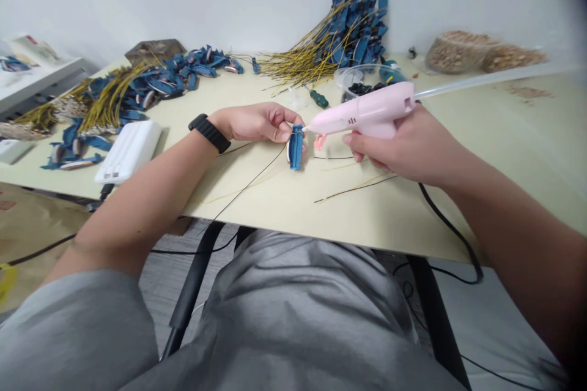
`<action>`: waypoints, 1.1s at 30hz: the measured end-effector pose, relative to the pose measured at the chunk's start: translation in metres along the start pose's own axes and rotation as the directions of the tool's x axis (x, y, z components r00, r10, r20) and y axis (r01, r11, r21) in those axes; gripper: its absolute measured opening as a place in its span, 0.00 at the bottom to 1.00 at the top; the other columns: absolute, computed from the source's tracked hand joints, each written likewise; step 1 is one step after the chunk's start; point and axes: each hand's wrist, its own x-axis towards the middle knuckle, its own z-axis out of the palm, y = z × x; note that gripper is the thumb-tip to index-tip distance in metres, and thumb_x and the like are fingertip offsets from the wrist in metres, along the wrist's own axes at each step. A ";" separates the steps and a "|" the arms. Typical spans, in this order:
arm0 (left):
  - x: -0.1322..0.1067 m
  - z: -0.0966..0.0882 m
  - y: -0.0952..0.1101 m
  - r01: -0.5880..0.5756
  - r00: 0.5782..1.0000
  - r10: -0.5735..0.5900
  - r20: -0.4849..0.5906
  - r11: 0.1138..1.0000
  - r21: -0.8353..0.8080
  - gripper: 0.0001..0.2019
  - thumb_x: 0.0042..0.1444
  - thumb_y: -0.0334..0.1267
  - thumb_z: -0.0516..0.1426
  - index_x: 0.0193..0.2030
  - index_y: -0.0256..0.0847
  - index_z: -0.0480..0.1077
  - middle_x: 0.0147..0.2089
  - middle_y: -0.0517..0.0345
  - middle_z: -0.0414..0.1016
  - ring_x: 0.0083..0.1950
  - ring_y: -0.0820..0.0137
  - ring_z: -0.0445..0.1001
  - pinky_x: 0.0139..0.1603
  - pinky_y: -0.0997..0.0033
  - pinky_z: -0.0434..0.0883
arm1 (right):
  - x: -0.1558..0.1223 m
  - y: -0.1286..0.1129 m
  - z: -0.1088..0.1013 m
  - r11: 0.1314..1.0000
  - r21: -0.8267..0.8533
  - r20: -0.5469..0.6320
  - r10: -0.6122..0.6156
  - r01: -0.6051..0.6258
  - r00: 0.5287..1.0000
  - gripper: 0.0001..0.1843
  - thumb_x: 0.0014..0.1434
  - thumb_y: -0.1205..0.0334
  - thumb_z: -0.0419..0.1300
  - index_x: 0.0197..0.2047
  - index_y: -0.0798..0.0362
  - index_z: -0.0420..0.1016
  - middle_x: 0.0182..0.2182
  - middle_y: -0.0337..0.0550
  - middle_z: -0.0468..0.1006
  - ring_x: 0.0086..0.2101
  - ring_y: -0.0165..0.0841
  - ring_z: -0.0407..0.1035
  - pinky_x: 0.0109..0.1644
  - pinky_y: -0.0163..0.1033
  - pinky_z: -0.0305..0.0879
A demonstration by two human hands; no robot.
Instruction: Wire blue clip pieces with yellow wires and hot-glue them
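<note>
Between the thumb and fingers of my left hand (263, 123) is a small blue plastic part (296, 149) with a pale curved edge and thin wires running from it. My right hand (403, 146) is wrapped around the handle of a pink glue gun (362, 112), which points left. Its nozzle tip is at the upper end of the blue part; whether they touch, I cannot tell. A clear glue stick (481, 80) sticks out of the gun's back. Thin black and yellow wires (355, 188) lie on the table below the hands.
Blue parts with yellow wires (353, 30) are piled at the back, and more blue parts (156, 82) lie at the left. A white power bank (129, 151) sits near my left forearm. A green-handled screwdriver (319, 98), a clear tub (362, 82) and bags of granules (461, 51) stand behind. The gun's black cord (452, 235) hangs over the edge.
</note>
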 end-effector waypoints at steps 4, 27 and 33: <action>-0.001 0.000 0.000 0.034 0.999 -0.033 -0.020 0.999 0.017 0.33 0.49 0.63 0.85 0.50 0.39 0.89 0.41 0.51 0.89 0.37 0.67 0.85 0.42 0.71 0.78 | -0.001 -0.001 -0.002 0.998 0.057 0.009 0.025 -0.026 1.000 0.12 0.67 0.57 0.73 0.31 0.46 0.80 0.18 0.38 0.71 0.22 0.35 0.62 0.32 0.46 0.63; -0.001 0.000 0.005 0.022 1.000 -0.022 0.021 0.999 0.027 0.26 0.52 0.52 0.85 0.52 0.41 0.89 0.45 0.49 0.92 0.44 0.63 0.89 0.49 0.70 0.80 | 0.000 -0.003 0.001 0.989 0.141 0.033 0.044 -0.049 0.998 0.14 0.62 0.53 0.78 0.40 0.45 0.78 0.17 0.35 0.71 0.19 0.36 0.63 0.23 0.43 0.62; -0.001 0.000 0.006 -0.016 0.998 0.014 0.057 0.999 0.028 0.26 0.54 0.53 0.85 0.53 0.40 0.89 0.47 0.46 0.93 0.45 0.62 0.91 0.49 0.71 0.81 | -0.001 -0.004 0.002 0.990 0.141 0.036 0.008 -0.013 0.999 0.16 0.61 0.49 0.79 0.37 0.45 0.78 0.17 0.35 0.71 0.19 0.35 0.63 0.24 0.44 0.63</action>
